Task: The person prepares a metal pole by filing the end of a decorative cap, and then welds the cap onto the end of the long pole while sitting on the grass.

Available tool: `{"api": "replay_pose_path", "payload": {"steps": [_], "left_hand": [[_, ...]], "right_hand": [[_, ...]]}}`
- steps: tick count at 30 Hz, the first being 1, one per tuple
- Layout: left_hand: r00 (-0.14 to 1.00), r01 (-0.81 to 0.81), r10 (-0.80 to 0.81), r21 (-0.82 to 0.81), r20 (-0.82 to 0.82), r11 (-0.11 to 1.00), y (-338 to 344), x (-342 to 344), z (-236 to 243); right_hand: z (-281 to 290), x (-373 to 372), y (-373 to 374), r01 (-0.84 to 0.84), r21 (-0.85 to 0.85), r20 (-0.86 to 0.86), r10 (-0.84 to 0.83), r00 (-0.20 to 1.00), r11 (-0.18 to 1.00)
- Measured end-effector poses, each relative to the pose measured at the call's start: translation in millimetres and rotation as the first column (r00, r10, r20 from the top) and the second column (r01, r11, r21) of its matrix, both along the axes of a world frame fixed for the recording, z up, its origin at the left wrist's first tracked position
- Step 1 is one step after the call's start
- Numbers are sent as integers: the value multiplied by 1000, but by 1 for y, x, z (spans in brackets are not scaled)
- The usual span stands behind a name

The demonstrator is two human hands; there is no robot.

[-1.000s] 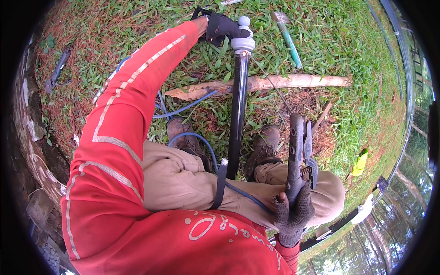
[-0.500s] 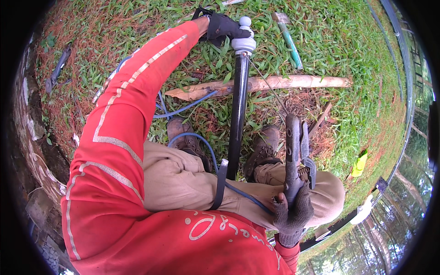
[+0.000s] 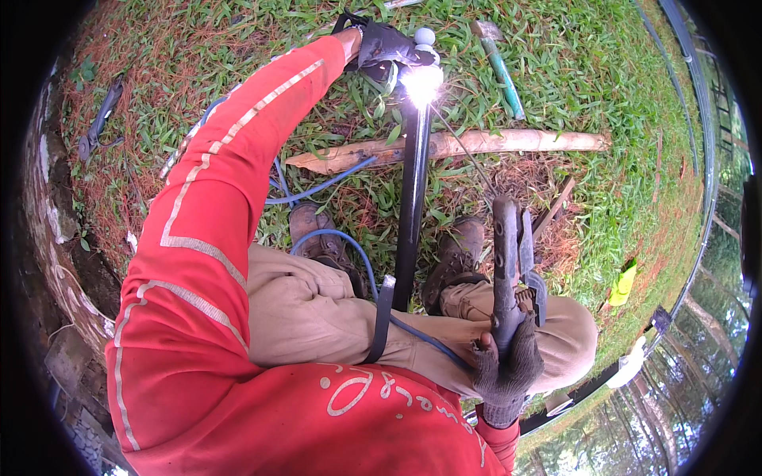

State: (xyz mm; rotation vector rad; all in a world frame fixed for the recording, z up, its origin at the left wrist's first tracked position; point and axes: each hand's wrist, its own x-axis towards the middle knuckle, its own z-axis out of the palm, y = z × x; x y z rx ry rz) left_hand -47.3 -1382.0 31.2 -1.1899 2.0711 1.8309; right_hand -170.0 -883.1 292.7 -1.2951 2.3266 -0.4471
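A black metal post (image 3: 412, 190) stands between my boots, topped by a grey ball-tipped finial (image 3: 425, 36). My left hand (image 3: 386, 51), in a black glove, is closed on the finial's narrow part below the ball. In my right hand (image 3: 508, 369), wearing a dark fingerless knit glove, is a welding electrode holder (image 3: 505, 278). From its jaws a thin electrode (image 3: 468, 152) slants up left to the joint of finial and post. A bright white welding arc (image 3: 421, 84) glares there and hides the finial's base.
A pointed wooden stake (image 3: 508, 141) lies across the grass behind the post. A hammer with a green handle (image 3: 502, 75) lies at the far right. Blue cable (image 3: 349, 238) runs by my legs. Dark pliers-like tool (image 3: 101, 123) rests at left.
A bright arc has lit at the electrode's tip, where the finial meets the post. My left fingers have shifted slightly; my right hand has hardly moved.
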Motion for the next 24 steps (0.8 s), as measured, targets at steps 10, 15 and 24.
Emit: {"api": "replay_pose_path", "payload": {"steps": [10, 15, 24], "left_hand": [[1000, 18, -18, 1, 16, 1000, -3, 3, 0], [999, 28, -28, -7, 35, 1000, -5, 7, -3], [998, 56, -55, -41, 32, 998, -11, -4, -22]], "right_hand": [[-5, -1, -1, -27, -14, -31, 26, 999, 1000], [-1, -3, 7, -12, -10, 5, 12, 1000, 1000], [-1, 0, 0, -15, -52, -20, 14, 1000, 999]]}}
